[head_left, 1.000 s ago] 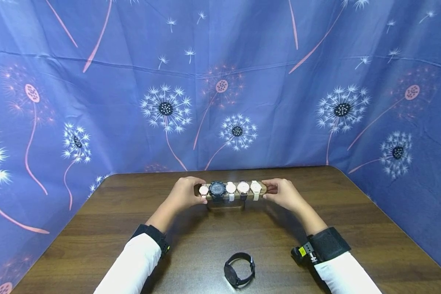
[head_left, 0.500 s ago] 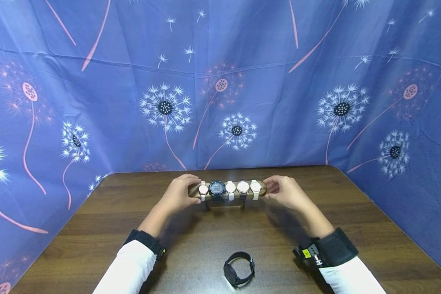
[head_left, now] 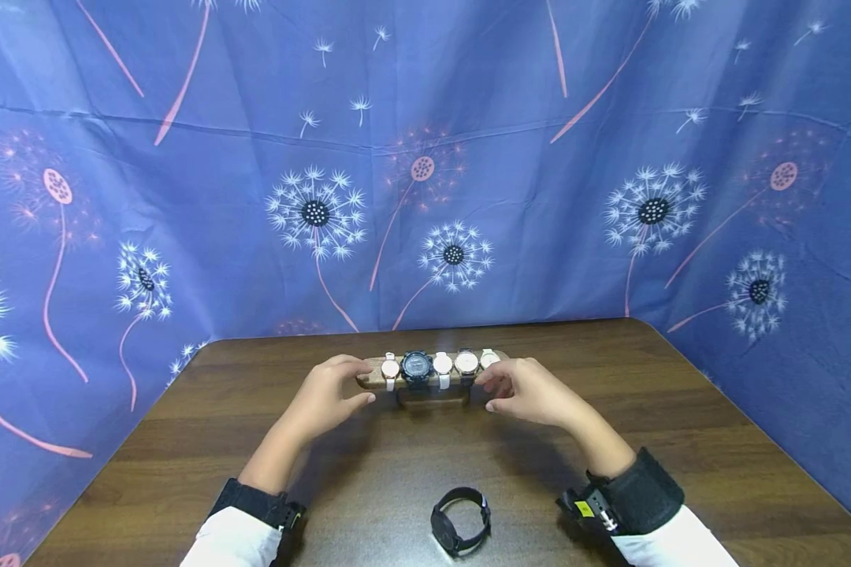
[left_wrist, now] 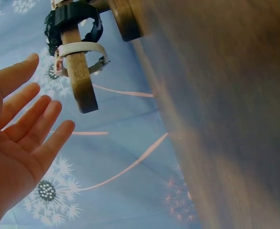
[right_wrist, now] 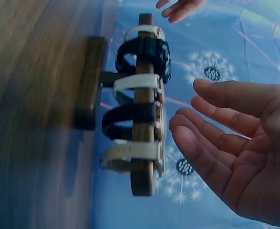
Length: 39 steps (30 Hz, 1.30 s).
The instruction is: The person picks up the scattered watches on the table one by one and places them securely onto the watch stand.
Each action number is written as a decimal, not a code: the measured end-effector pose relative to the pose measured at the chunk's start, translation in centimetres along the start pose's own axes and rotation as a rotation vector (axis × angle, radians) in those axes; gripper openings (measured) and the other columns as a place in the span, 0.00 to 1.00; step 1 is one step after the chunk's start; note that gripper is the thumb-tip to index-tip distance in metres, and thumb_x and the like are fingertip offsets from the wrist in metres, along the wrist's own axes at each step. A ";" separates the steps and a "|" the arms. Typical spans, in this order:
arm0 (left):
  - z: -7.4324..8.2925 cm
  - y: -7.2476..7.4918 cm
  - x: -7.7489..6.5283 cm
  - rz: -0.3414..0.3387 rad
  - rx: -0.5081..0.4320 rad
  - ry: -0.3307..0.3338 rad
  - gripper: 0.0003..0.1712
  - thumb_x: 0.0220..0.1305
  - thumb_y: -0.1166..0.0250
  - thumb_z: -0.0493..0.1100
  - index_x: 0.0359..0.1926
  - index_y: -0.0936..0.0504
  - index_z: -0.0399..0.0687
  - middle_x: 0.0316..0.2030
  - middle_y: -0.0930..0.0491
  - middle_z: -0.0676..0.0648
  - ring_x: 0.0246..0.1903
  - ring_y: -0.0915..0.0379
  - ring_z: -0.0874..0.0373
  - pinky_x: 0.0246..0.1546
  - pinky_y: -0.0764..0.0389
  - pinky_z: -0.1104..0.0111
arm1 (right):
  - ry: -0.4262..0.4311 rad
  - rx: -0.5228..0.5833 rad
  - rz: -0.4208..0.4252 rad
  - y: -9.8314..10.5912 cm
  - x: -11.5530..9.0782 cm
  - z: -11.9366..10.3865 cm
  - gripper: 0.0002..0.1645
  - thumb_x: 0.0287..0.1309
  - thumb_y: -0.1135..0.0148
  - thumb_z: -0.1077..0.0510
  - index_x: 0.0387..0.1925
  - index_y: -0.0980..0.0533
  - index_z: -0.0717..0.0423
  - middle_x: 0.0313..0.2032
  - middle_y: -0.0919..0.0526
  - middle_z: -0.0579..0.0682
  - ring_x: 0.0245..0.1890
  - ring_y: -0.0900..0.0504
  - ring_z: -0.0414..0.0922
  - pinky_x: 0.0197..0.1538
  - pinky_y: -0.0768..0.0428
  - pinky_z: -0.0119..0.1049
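A wooden watch stand [head_left: 376,379] on the tabletop bears a row of several watches. The row includes a pale-strapped watch [head_left: 390,368] at the left end, a bulky black watch [head_left: 417,365], a white-strapped watch [head_left: 443,364], a dark-strapped watch [head_left: 466,362] and a cream-strapped watch [right_wrist: 135,151] at the right end. My left hand [head_left: 326,402] is by the bar's left end, fingers parted, holding nothing; the left wrist view shows a gap to the bar. In the head view my right hand [head_left: 535,392] partly covers the right end. The right wrist view shows its loosely bent fingers apart from the watches.
A loose black watch [head_left: 445,529] lies on the brown wooden table [head_left: 369,488], near its front. Behind the far edge hangs a blue cloth [head_left: 525,205] with dandelion prints. The stand's foot [right_wrist: 89,86] rests on the table.
Both hands have let go of the stand's ends. The left hand has drawn off to the left, and the right hand has come leftward in front of the right end.
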State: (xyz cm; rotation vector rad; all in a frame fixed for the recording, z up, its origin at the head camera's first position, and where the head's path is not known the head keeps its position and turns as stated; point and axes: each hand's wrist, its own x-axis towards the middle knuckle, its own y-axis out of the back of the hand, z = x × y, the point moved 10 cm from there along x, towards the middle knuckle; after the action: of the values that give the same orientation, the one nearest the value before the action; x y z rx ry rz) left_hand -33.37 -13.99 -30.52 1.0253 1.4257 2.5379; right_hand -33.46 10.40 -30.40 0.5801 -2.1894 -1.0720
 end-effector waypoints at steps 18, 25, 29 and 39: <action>2.2 -1.2 -1.4 -0.073 -0.087 -0.078 0.14 0.51 0.24 0.37 0.40 0.14 0.43 0.36 0.16 0.48 0.35 0.19 0.55 0.38 0.18 0.63 | 0.066 0.067 -0.263 -5.8 -0.5 -3.2 0.16 0.48 0.27 0.65 0.42 0.19 0.61 0.36 0.15 0.49 0.31 0.20 0.33 0.35 0.20 0.28; 3.4 -2.2 -1.6 -0.127 -0.105 -0.112 0.11 0.50 0.24 0.36 0.37 0.14 0.44 0.32 0.15 0.51 0.32 0.19 0.58 0.35 0.18 0.67 | 0.173 -0.007 -0.366 -7.9 -1.3 -4.8 0.17 0.46 0.26 0.62 0.41 0.19 0.61 0.36 0.16 0.49 0.34 0.19 0.38 0.39 0.21 0.26; 4.2 -2.6 -1.7 -0.142 -0.111 -0.136 0.11 0.49 0.24 0.36 0.37 0.14 0.44 0.31 0.15 0.50 0.31 0.18 0.57 0.35 0.17 0.64 | 0.173 -0.003 -0.420 -9.0 -1.5 -4.9 0.18 0.44 0.25 0.63 0.40 0.18 0.61 0.33 0.16 0.46 0.30 0.21 0.34 0.34 0.23 0.23; 4.6 -2.5 -1.7 -0.142 -0.100 -0.147 0.11 0.50 0.24 0.37 0.36 0.14 0.45 0.31 0.14 0.48 0.31 0.19 0.60 0.35 0.18 0.68 | 0.125 -0.042 -0.480 -10.8 -1.6 -5.2 0.16 0.41 0.23 0.64 0.35 0.17 0.56 0.30 0.18 0.40 0.30 0.22 0.31 0.35 0.24 0.21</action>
State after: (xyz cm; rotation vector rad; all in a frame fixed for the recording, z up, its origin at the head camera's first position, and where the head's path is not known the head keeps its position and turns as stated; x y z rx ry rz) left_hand -30.05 -9.73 -31.71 1.0306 1.2715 2.3554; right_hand -27.51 2.36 -37.22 1.1606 -1.9596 -1.2763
